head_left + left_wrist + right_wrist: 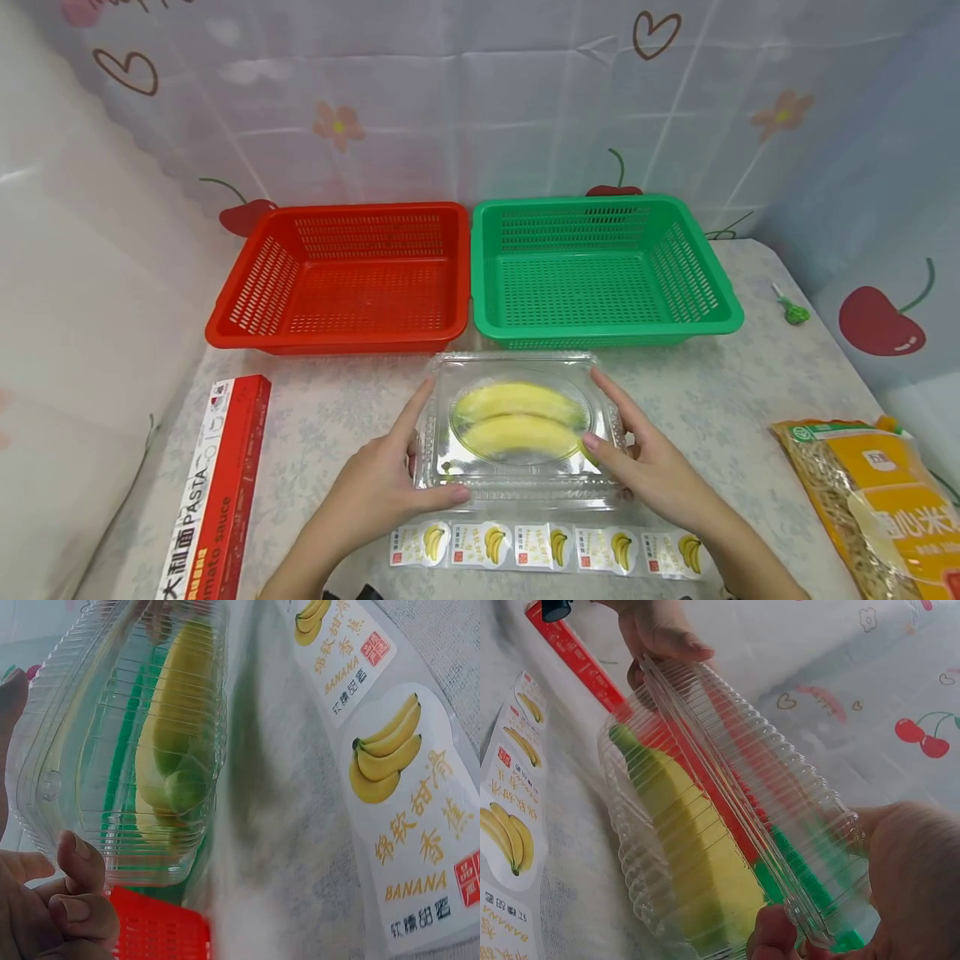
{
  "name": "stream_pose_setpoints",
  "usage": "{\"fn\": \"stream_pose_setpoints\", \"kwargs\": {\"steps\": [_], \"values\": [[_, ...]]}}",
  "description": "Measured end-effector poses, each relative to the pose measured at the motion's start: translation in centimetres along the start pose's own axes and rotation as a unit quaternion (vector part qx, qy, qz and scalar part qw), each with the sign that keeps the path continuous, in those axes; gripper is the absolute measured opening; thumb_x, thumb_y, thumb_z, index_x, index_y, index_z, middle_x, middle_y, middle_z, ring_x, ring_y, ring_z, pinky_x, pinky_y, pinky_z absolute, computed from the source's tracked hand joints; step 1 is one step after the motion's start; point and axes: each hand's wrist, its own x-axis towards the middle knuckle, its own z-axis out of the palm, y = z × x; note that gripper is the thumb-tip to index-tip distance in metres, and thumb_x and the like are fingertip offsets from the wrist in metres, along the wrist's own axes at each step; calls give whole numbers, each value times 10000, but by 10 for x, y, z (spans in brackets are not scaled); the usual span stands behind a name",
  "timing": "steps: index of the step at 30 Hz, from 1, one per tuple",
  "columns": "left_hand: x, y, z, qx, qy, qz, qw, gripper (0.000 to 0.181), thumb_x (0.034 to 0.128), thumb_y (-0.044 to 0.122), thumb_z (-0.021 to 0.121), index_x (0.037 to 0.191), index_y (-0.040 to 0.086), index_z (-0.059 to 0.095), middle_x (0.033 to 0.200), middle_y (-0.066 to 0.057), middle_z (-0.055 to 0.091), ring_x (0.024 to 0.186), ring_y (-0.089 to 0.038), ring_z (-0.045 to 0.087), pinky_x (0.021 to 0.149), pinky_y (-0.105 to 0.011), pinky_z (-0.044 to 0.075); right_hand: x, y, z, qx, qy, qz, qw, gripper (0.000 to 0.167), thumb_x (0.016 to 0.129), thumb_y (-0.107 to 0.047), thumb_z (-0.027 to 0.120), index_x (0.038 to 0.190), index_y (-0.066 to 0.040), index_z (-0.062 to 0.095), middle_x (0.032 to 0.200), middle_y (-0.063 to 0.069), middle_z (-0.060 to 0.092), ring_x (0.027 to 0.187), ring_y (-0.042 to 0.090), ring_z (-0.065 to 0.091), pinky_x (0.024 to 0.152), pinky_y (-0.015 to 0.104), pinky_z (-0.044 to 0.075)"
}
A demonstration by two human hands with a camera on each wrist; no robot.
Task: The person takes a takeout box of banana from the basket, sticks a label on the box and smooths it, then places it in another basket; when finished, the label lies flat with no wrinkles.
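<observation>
A clear plastic box (517, 492) with its lid down holds two yellow bananas (521, 417). My left hand (378, 487) grips its left end, thumb on the near edge and index finger along the side. My right hand (656, 471) grips the right end, with the thumb on the lid. In the right wrist view the box (727, 802) appears tilted, with a banana (697, 847) inside. A strip of banana stickers (480, 546) lies just in front of the box, touched by neither hand.
Behind the box stand a red basket (367, 346) and a green basket (607, 335), side by side. A red pasta box (217, 492) lies at left, a yellow pasta bag (885, 508) at right. A small green item (795, 312) lies at the back right.
</observation>
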Motion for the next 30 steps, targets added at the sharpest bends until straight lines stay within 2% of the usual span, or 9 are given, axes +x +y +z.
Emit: {"fn": "stream_pose_setpoints", "kwargs": {"steps": [6, 12, 17, 24, 30], "values": [[9, 4, 10, 59, -145, 164, 9997, 1222, 601, 755, 781, 1527, 550, 11, 654, 83, 486, 520, -53, 406, 470, -241, 342, -2, 8, -9, -54, 73, 126, 9999, 751, 997, -302, 603, 1551, -494, 134, 924, 77, 286, 457, 18, 369, 457, 307, 497], [21, 9, 17, 65, -259, 431, 9987, 1201, 635, 758, 759, 1551, 502, 26, 636, 94, 487, 521, -50, 411, 468, -243, 339, -3, 17, -20, 28, 21, 164, 9999, 749, 1007, -289, 587, 1563, -472, 118, 906, 77, 292, 446, 14, 340, 443, 306, 478], [29, 14, 25, 83, -370, 574, 9976, 1195, 658, 769, 735, 1552, 492, -8, 627, 94, 494, 515, -55, 413, 463, -251, 338, -5, 24, -30, -105, 88, 181, 9997, 741, 1016, -288, 571, 1569, -460, 109, 903, 87, 299, 449, 14, 326, 446, 312, 469], [38, 23, 34, 112, -537, 693, 9961, 1197, 679, 769, 719, 1549, 483, -52, 617, 86, 517, 502, -73, 429, 453, -271, 349, -9, 30, -42, -135, 92, 270, 9995, 727, 1034, -275, 536, 1568, -467, 82, 929, 95, 278, 466, 24, 326, 447, 319, 457], [42, 29, 40, -32, -697, 739, 9948, 1207, 697, 743, 728, 1554, 466, -75, 628, 68, 540, 507, -85, 456, 460, -278, 378, -12, 34, -48, -327, 252, 365, 9985, 718, 1032, -300, 536, 1562, -480, 87, 963, 105, 290, 484, 54, 374, 478, 313, 461]]}}
